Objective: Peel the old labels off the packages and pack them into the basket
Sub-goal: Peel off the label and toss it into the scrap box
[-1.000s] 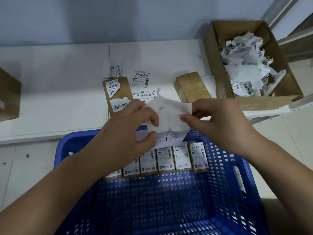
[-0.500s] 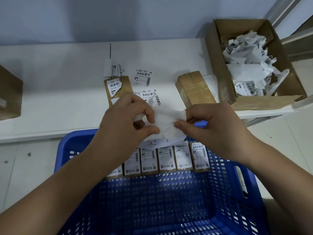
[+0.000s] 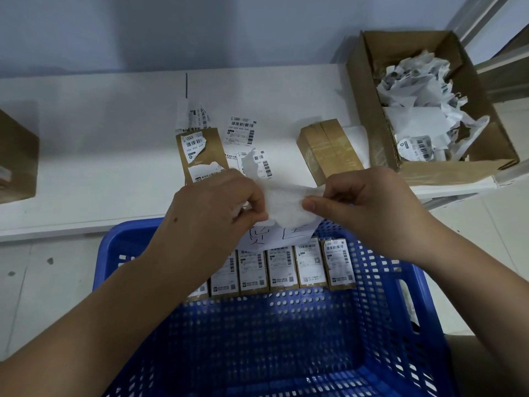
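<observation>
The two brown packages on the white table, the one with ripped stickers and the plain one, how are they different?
The left package still carries torn white label scraps with barcodes; the right package shows only bare brown wrap and shiny tape. The left package lies flat, partly hidden behind the left hand; the right package sits in full view, nearer the cardboard box of crumpled paper. Both are brown and rest on the table.

Brightness: dim, cool bluish cast over the white worktop [image 3: 86,156] and the wall [image 3: 200,30].
Light source: not in view; even and soft.
Shadows: a broad dark patch on the wall above the worktop's far edge; soft shade beside the brown package [image 3: 329,150].
Glare: none; faint sheen on the package's tape.
Distortion: wide-angle bending; the worktop's near edge bows, forearms swell toward the bottom corners.
Sharpness: central barcodes readable; the blue basket [image 3: 286,339] slightly soft.
</observation>
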`<state>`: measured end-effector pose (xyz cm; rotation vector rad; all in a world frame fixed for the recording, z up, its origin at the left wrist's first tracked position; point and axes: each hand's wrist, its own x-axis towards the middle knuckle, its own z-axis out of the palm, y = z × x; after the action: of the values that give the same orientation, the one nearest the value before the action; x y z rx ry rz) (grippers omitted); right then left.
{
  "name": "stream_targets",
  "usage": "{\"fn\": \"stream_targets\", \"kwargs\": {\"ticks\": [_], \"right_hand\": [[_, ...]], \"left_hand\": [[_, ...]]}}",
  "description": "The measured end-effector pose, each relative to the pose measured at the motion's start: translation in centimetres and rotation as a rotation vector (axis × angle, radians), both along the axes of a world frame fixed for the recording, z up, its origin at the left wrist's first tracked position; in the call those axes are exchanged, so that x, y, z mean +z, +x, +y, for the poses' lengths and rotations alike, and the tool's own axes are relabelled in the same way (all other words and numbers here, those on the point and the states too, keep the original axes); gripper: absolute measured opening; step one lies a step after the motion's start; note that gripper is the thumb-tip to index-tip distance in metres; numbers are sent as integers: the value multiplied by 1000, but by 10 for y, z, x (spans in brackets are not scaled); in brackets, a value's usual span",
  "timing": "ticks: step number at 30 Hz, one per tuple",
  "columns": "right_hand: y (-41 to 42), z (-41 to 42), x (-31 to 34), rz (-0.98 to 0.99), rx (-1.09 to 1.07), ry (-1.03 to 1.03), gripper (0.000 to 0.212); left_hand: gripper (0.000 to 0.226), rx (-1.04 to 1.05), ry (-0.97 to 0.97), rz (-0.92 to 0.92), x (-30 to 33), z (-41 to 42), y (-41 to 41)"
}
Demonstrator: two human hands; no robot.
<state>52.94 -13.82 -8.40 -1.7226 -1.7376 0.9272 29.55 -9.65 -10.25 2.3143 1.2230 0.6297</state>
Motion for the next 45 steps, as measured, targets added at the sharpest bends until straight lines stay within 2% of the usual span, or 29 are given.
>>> {"fn": "stream_targets", "kwargs": {"ticks": [7,18,30,36,42,45], "right_hand": [[7,3,0,-24,23,-26,44],[19,0,2,-4,31,-52,34],[37,-3,3,-58,22,-32,36],[49,-9,5,-91,40,-62,31],[65,-12,9,-139,18,-56,29],[86,-14,21,-166,-123,25,32]], "left_hand": [[7,-31,-69,-34,-7,6,-6],[19,43,-162,-14,-11,13,-5],[31,148,-263,35,-19,22,-6],[27,124,-265,73,-31,19,-4],[8,179,-218,116,-35,22,-5],[18,266,-183,148,-37,28,-13]]}}
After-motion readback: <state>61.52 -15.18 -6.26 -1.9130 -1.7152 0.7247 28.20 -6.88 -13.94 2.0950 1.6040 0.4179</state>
